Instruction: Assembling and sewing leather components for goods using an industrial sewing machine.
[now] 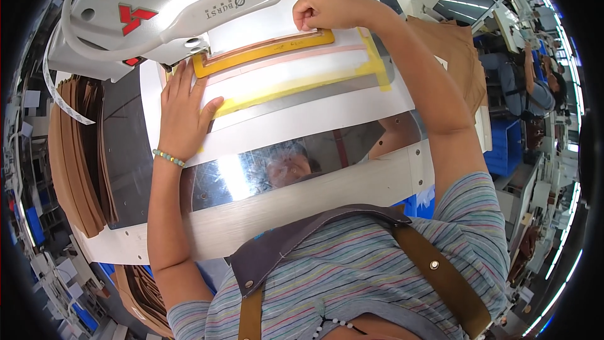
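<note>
My left hand [182, 104] lies flat with its fingers stretched out, at the left end of a yellow rectangular frame [270, 53]. Its fingertips reach close to the machine head, and its thumb rests by yellow tape [277, 96]. At the frame's right side my right hand [330, 9] is closed, fingers curled down over the white area inside the frame. Whatever those fingers may hold is hidden. A brownish strip runs along the frame's inner edge. Under the frame lies a white sheet [251, 127], with strips of yellow tape and a pinkish band across it.
A large white sewing machine head [113, 6] with a grey lamp [220, 9] overhangs the back left. Brown panels [78, 151] stand stacked at the left; brown sheets [453, 56] lie at the right. A shiny metal plate [283, 164] borders the near side. Another person [535, 88] sits far right.
</note>
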A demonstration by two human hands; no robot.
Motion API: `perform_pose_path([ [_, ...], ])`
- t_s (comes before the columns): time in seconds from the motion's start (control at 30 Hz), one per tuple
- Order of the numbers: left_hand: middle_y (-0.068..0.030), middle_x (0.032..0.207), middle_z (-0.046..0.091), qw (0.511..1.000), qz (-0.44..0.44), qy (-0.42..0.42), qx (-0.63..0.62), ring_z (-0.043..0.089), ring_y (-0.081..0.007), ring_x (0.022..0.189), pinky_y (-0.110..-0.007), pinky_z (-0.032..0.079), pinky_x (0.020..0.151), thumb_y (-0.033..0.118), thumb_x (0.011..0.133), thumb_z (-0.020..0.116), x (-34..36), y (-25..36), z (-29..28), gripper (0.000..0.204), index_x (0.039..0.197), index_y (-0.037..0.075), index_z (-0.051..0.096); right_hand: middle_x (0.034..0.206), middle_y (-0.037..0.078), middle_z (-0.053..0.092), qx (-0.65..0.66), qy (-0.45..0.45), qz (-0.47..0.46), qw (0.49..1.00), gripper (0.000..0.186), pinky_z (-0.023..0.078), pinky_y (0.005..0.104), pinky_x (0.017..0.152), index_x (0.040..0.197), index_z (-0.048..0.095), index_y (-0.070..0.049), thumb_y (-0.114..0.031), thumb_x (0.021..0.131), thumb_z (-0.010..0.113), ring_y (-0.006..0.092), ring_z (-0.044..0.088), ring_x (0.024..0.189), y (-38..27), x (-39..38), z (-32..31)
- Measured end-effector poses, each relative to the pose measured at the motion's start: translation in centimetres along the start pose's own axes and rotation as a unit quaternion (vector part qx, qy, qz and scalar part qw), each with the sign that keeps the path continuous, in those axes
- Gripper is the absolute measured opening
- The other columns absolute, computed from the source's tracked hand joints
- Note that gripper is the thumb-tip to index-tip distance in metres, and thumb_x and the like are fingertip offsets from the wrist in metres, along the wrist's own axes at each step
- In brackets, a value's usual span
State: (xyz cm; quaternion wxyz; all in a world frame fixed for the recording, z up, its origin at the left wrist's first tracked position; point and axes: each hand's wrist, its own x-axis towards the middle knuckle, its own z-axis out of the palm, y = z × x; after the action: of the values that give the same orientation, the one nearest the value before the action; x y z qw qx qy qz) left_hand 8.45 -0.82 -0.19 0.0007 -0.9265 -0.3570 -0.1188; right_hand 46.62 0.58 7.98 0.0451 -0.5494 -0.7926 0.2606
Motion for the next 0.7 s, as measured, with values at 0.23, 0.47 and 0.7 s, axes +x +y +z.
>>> perform_pose_path([
  [0.23,-0.0214,0.167,0.041,1.000,-0.004,-0.005,0.001,0.031,-0.0401,0.158,-0.053,0.024,0.127,0.047,0.107,0.055,0.1,0.3,0.0,0.066,0.156,0.003,0.052,0.075,0.005,0.072,-0.009,0.005,0.011,1.000,0.008,0.050,0.0311,0.067,0.087,0.076,-0.004,-0.003,0.087,0.068,0.0136,0.065,0.070,0.0,0.1,0.3],
  [0.47,-0.0206,0.168,0.041,1.000,0.000,0.006,0.005,0.031,-0.0398,0.158,-0.052,0.024,0.127,0.047,0.107,0.055,-0.1,-0.1,0.3,0.066,0.158,0.004,0.050,0.111,0.010,0.069,-0.187,-0.060,0.070,0.978,0.016,0.054,0.0380,0.084,0.096,0.074,-0.004,-0.007,0.093,0.059,0.0222,0.069,0.100,-2.5,0.5,0.4],
  [0.7,-0.0213,0.167,0.041,1.000,-0.004,0.006,0.007,0.031,-0.0401,0.158,-0.052,0.024,0.128,0.048,0.107,0.055,0.0,0.0,0.3,0.066,0.156,0.004,0.053,0.119,0.013,0.065,-0.247,0.044,0.088,0.964,0.031,0.055,0.0445,0.095,0.093,0.071,-0.001,-0.019,0.104,0.048,0.0282,0.066,0.107,-1.2,0.8,1.1],
])
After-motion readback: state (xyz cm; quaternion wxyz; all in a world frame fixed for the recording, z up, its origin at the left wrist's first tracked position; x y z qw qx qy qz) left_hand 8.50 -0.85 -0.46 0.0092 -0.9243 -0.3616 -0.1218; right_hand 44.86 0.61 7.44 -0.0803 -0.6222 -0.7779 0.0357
